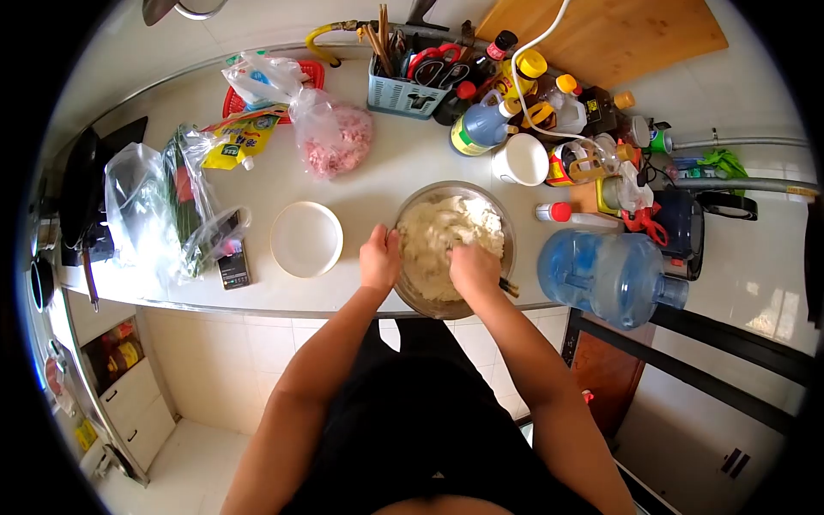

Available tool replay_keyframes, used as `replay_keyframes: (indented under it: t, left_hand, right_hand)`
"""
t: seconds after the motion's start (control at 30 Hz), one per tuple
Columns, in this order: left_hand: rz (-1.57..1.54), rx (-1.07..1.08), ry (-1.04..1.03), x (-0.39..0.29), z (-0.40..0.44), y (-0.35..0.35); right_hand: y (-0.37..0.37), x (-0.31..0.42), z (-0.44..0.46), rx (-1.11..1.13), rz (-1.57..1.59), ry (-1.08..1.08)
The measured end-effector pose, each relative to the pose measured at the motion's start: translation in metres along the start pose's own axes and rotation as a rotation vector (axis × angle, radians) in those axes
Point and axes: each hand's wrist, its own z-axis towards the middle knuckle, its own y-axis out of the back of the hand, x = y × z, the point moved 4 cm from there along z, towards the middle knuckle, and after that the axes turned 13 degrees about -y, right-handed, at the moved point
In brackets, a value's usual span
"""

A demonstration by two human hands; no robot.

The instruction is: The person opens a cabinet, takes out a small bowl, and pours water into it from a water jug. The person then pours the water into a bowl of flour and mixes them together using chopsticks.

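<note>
A steel mixing bowl [508,245] stands near the counter's front edge, with lumpy white flour dough [442,225] inside. My left hand [380,259] is closed on the bowl's left rim. Over the right part of the dough, my right hand [475,269] is wrapped round a pair of chopsticks [510,287]; their dark ends stick out beside the palm, and their tips are hidden by the hand and dough. Left of the mixing bowl sits a white bowl [306,240]. Behind them lies a clear plastic bag of minced meat [335,142].
A large blue water jug [592,273] lies on its side at the right. Sauce bottles [482,127], a white cup [521,160] and a utensil basket [400,93] line the back. Bagged green vegetables [183,193] and a black box [233,264] lie to the left.
</note>
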Motion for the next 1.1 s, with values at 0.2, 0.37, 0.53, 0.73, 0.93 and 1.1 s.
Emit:
replay_keyframes:
  t: [0.2,0.37,0.53,0.73,0.93,1.1]
  left_hand:
    - [-0.111,0.011,0.005,0.008,-0.009,0.008]
    - [-0.109,0.131,-0.016,0.017,-0.002,0.006]
    - [-0.115,0.165,-0.060,0.012,-0.003,0.008]
    - [-0.157,0.164,-0.048,0.012,-0.005,0.012]
    - [-0.128,0.078,-0.017,0.008,-0.015,0.012]
    - [-0.111,0.168,-0.091,0.012,-0.008,0.007]
  right_hand:
    - [0.052,-0.055,-0.026,0.070,-0.173,-0.069]
    - [0.075,-0.004,-0.009,-0.043,-0.312,0.282]
    - [0.085,0.103,0.029,-0.216,-0.502,0.878]
    - [0.094,0.032,0.114,-0.092,-0.574,0.407]
    - [0.094,-0.049,0.083,-0.036,-0.396,-0.012]
    - [0.095,0.026,0.095,-0.099,-0.593,0.307]
